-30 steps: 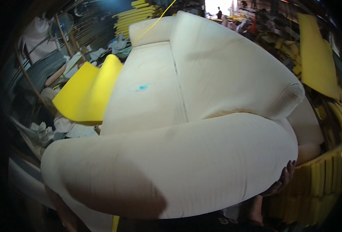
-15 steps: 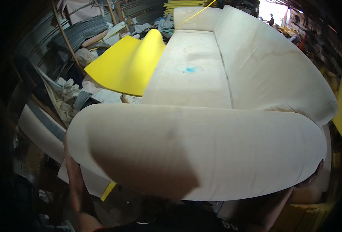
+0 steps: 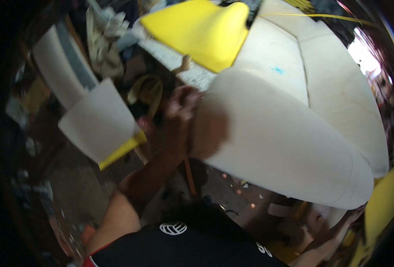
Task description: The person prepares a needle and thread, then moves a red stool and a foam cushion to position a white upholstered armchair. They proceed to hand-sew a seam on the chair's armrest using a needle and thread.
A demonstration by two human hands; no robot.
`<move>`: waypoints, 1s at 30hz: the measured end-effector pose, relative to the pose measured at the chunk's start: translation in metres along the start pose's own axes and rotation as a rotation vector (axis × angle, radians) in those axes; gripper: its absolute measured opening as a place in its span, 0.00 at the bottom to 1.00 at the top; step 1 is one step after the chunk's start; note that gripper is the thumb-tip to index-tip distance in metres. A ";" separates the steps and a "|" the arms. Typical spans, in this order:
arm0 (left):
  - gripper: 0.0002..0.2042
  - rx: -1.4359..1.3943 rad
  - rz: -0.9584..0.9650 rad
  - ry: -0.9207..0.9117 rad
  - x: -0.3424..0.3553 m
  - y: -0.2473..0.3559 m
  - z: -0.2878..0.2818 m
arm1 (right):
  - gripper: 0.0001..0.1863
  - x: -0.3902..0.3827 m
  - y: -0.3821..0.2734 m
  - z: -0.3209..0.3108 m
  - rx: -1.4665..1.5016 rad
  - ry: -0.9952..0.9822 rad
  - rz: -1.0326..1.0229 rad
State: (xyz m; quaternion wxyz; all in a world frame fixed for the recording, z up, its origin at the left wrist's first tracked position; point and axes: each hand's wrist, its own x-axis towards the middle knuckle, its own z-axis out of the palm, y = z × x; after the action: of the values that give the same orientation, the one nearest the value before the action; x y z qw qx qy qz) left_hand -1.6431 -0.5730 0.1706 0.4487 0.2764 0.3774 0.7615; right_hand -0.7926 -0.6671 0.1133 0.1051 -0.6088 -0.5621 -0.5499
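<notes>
Pale, cloth-covered sofa (image 3: pixel 281 138) occupies the centre and right of my view, its rounded armrest end toward the person, the seat (image 3: pixel 268 53) and backrest (image 3: pixel 335 71) running away behind it. A small blue stain (image 3: pixel 278 70) marks the seat. Left hand (image 3: pixel 182 103) is at the armrest's left end, fingers bent and blurred; I cannot tell whether they grip the cloth or only lie against it. A dark shadow falls on the armrest beside that hand. Right hand (image 3: pixel 358 213) is low at the armrest's far right end, partly hidden at the underside; finger closure there cannot be told. Both arms are spread wide, reaching out from a black shirt (image 3: pixel 183 244) with red trim at the left sleeve. Beyond the left hand: a speckled light tabletop (image 3: pixel 163 55), with a spool (image 3: pixel 185 62) standing near its edge and a curved yellow foam sheet (image 3: pixel 197 31) lying over it, close to the seat. To the left, a pale panel (image 3: pixel 99 120) with a yellow lower edge, near a longer pale piece (image 3: pixel 56 71) bearing a grey band. A yellow strip (image 3: pixel 321 16) crosses above the sofa's far end. More yellow foam (image 3: pixel 383 204) stands at right, just beside the armrest. Small scraps dot the dark floor (image 3: pixel 230 182) below.
</notes>
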 end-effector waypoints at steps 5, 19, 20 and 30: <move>0.05 -0.143 0.036 -0.003 -0.002 -0.037 -0.045 | 0.25 0.043 0.055 -0.004 -0.067 -0.461 0.634; 0.08 1.077 -0.324 0.016 -0.142 -0.173 -0.469 | 0.27 0.327 -0.392 -0.253 1.310 -0.674 0.414; 0.09 1.142 -0.342 0.039 -0.159 -0.182 -0.498 | 0.27 0.327 -0.390 -0.250 1.306 -0.680 0.414; 0.08 1.471 -0.679 0.117 -0.262 -0.161 -0.621 | 0.24 0.318 -0.364 -0.211 1.317 -0.593 0.408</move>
State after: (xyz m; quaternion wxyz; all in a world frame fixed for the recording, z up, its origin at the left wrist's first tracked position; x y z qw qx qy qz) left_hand -1.9215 -0.9596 -0.3331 0.3384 0.3306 0.8674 0.1540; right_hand -1.2760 -0.5177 0.2643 0.3915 -0.6348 -0.6556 0.1177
